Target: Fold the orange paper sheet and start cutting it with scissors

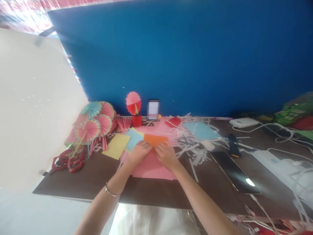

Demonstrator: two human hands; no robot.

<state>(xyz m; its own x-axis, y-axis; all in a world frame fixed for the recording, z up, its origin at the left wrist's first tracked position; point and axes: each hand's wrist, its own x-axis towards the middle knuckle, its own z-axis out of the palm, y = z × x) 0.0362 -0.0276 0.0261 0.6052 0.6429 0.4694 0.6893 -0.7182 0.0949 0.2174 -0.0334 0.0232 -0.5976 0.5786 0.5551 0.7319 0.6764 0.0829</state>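
A sheet of orange paper (pixel 156 139) lies over pink paper (pixel 154 168) in the middle of the table. My left hand (pixel 141 151) has its fingers closed on the near edge of the orange sheet. Close beside it, my right hand (pixel 166 155) grips the same edge, with the fingertips of both hands almost meeting. The fingers hide part of that edge. To the left of the sheet are light blue paper (pixel 133 138) and yellow paper (pixel 116 146).
Pleated paper fans (pixel 94 120) stand at the left, behind red-handled scissors (pixel 68 160). A red holder (pixel 136 120) with a paper fan and a small screen (pixel 153 110) stand at the back. White paper strips (pixel 193 147), a phone (pixel 236 173) and cables lie rightward.
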